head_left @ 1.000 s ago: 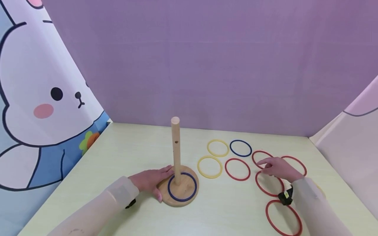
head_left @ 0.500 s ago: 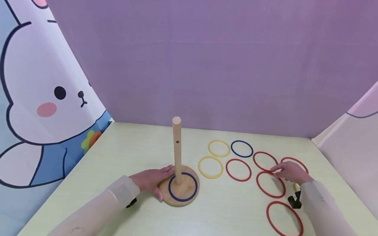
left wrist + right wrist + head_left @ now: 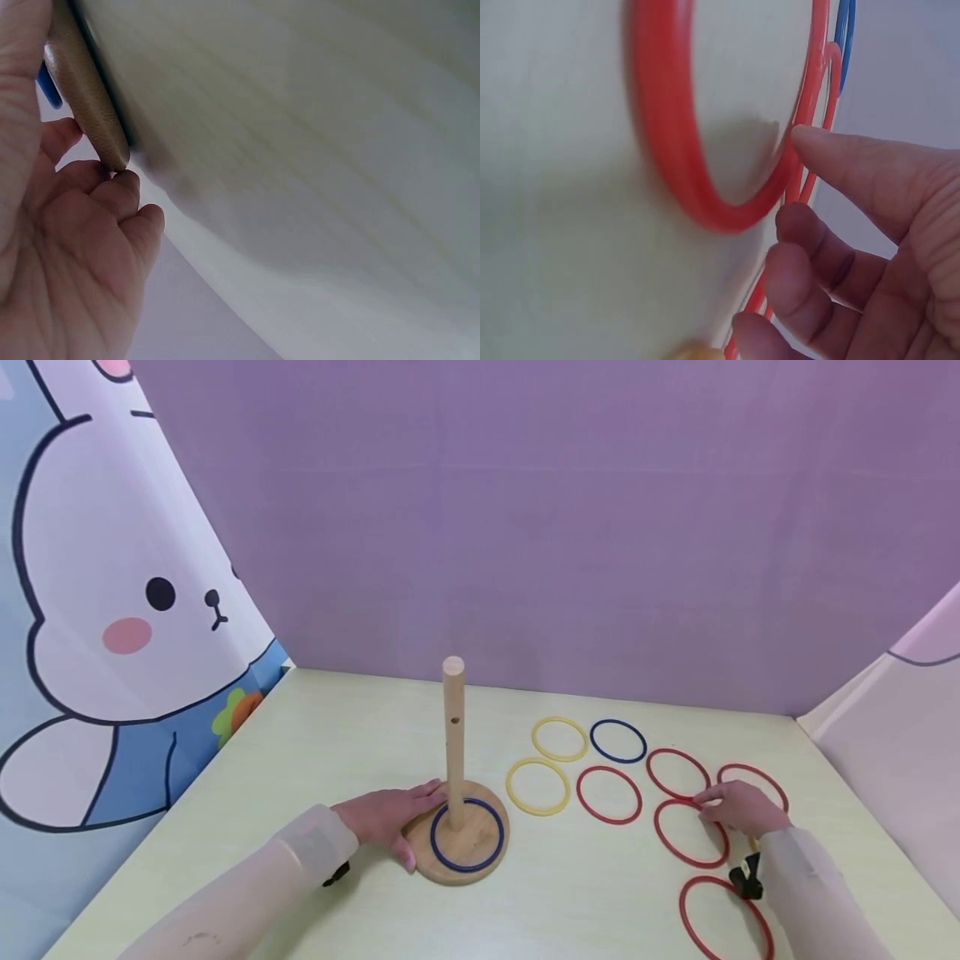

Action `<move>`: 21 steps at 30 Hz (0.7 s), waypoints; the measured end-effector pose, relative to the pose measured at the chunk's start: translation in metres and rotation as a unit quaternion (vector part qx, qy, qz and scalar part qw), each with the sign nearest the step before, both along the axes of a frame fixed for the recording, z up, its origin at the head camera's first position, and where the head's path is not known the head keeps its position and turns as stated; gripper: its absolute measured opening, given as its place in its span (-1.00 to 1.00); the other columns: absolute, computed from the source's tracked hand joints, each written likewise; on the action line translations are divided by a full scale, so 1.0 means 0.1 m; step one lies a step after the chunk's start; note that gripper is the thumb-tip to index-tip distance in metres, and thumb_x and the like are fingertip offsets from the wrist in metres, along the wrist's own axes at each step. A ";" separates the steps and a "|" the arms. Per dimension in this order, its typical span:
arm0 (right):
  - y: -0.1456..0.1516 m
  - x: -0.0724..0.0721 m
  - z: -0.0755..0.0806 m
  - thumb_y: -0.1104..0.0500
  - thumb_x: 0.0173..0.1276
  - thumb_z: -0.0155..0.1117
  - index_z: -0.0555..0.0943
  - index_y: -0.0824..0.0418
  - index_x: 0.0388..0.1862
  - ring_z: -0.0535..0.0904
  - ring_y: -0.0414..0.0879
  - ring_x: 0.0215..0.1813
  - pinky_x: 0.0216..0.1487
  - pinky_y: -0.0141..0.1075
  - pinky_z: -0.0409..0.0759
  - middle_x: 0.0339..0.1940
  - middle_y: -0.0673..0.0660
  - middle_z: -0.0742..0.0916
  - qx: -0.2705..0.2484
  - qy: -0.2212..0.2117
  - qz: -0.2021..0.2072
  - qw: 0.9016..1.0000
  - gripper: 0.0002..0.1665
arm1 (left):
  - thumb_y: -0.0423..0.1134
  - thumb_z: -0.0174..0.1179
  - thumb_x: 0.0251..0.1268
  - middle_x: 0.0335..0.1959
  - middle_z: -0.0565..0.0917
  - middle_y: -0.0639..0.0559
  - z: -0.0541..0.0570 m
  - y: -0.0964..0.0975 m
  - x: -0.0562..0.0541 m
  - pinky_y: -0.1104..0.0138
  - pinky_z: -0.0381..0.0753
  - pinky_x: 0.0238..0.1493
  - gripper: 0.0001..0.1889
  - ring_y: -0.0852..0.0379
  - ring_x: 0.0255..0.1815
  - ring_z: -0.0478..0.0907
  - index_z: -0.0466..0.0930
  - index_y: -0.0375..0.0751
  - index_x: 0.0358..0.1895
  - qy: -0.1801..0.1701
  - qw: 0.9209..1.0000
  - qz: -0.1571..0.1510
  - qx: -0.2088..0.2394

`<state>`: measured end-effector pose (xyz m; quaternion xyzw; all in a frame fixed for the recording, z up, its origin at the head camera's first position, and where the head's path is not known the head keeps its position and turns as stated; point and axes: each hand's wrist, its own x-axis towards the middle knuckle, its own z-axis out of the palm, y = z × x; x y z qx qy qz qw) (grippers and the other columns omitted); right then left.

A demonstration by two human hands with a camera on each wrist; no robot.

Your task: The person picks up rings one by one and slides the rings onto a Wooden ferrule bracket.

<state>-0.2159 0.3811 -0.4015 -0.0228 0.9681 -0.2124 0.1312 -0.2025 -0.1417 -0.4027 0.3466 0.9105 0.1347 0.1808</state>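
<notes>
Stand of pale wood (image 3: pixel 455 768), round base with upright post: landmark, on cream table (image 3: pixel 360 735). Slim dark-blue ring (image 3: pixel 467 869): flat on base, around post. Left hand (image 3: pixel 384 818): curved round stand's left rim, holding it. Right hand (image 3: pixel 750 810): well right of stand, narrow, thumb touching slim red ring (image 3: pixel 701 865); cannot tell whether pinching. Possible faults: two rings lifted together, from second red ring (image 3: pixel 671 750) close at fingertips; ring dropped, from shallow hold on thin stock lying flat; stand tipped, from hard push at left rim. Obstacle: black wrist device (image 3: pixel 746 877) over edge of nearest red ring (image 3: pixel 682 906), right-front of stand; snagging possible. Also right of stand: two slim yellow rings (image 3: pixel 540 813), loose blue ring (image 3: pixel 620 762), two further red rings (image 3: pixel 579 792). Beyond stand: purple cloth backdrop (image 3: pixel 480 527).
</notes>
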 end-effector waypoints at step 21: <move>-0.05 0.04 -0.05 0.39 0.18 0.22 0.60 0.46 -0.10 0.51 -0.10 -0.49 -0.43 -0.25 0.58 -0.42 0.11 0.60 -0.066 -0.011 -0.026 0.997 -0.71 | 0.03 0.53 -0.26 0.51 0.06 -0.18 -0.02 0.00 0.00 -0.03 0.34 0.27 0.13 -0.27 0.32 0.32 0.11 -0.14 0.49 -0.005 1.000 0.013 -0.002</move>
